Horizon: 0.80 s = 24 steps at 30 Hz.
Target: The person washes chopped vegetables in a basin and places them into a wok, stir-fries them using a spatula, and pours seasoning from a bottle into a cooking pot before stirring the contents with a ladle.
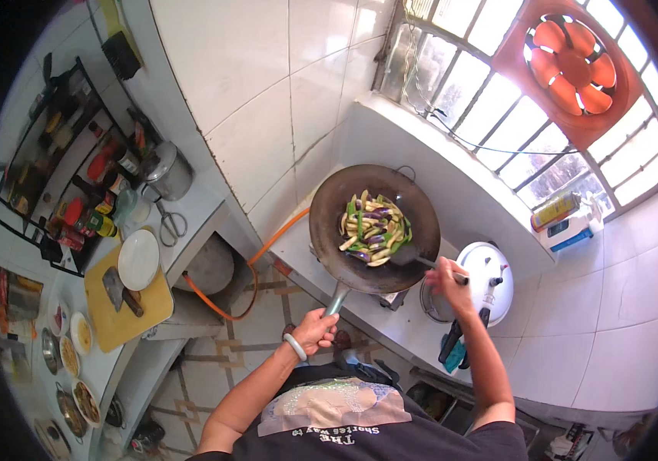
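Observation:
A large dark metal wok [329, 230] stands on a gas stove, of which only a part shows beneath it. Sliced purple eggplant mixed with green pieces, perhaps peppers, [376, 227] lies in the wok's middle. My left hand [315, 331], with a pale bangle at the wrist, grips the wok's handle [337, 299]. Above the wok's right rim, my right hand [451, 283] holds a metal spatula [424, 261] by its handle. The spatula's blade rests in the wok at the lower right edge of the food.
A pressure cooker [481, 271] stands close to my right forearm. An orange hose [277, 233] runs behind the wok to the left. On the left counter are a yellow cutting board [156, 311], a cleaver [113, 288], a white plate [138, 260] and several filled dishes.

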### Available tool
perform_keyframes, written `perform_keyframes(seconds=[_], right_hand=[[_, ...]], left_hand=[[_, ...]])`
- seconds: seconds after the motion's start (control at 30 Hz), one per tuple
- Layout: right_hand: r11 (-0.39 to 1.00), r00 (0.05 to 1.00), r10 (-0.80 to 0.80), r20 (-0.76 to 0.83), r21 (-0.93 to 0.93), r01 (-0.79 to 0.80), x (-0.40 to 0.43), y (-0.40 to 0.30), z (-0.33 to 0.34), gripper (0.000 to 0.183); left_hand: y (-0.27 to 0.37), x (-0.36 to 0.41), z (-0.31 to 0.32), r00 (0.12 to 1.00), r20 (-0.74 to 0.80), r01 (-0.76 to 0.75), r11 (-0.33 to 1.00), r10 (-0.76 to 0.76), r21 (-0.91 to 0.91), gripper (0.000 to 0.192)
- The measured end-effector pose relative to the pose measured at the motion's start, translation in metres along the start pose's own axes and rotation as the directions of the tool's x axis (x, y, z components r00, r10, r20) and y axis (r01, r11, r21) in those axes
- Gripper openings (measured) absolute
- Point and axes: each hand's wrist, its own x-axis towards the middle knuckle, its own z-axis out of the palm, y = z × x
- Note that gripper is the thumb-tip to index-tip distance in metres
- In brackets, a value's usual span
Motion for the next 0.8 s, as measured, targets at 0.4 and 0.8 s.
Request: perform_keyframes(seconds=[0.4,0.8], right_hand=[[0.893,0.873,-0.43,0.229,-0.034,0.449,0.026,-0.008,0.05,0.033],[0.947,0.985,-0.169,0.044,0.284,0.15,0.01,0.058,0.036,0.034]], left_hand=[[-0.002,-0.003,0.001,1.0,-0.018,-0.008,1.0,0.008,-0.015,0.013],[0.002,-0.004,0.005,1.0,-0.014,0.011,1.0,-0.011,0.004,0.013]])
